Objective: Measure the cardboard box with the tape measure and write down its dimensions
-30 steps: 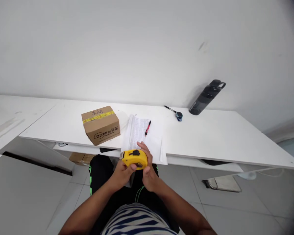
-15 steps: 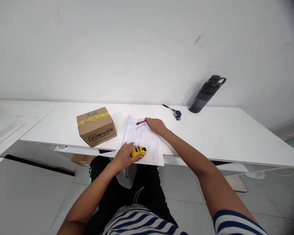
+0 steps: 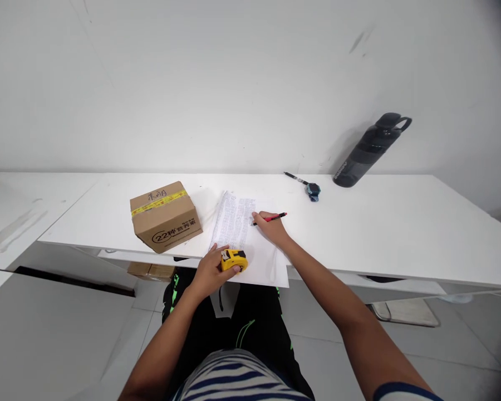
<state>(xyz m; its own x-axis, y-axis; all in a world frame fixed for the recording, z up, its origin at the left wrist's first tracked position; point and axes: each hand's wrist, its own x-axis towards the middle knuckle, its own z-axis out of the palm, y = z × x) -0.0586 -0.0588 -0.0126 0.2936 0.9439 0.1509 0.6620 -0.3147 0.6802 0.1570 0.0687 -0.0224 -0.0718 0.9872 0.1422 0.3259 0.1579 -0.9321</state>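
Observation:
My left hand (image 3: 211, 268) is closed around a yellow tape measure (image 3: 233, 260), resting it on the near edge of a printed paper sheet (image 3: 237, 223). My right hand (image 3: 270, 228) grips a red pen (image 3: 271, 218) in a writing hold, its tip touching the paper near the printed text. The paper lies on the white desk (image 3: 379, 228) in front of me. A taped cardboard box (image 3: 165, 216) stands just left of the paper, about a hand's width from my left hand.
A dark water bottle (image 3: 371, 149) leans against the wall at the back right. A black pen (image 3: 295, 177) and a small blue object (image 3: 313, 191) lie near the desk's back edge. My legs in dark trousers are under the desk.
The tape measure went from both hands at my lap onto the paper, held by my left hand. My right hand picked up the red pen and drew it back into a writing hold.

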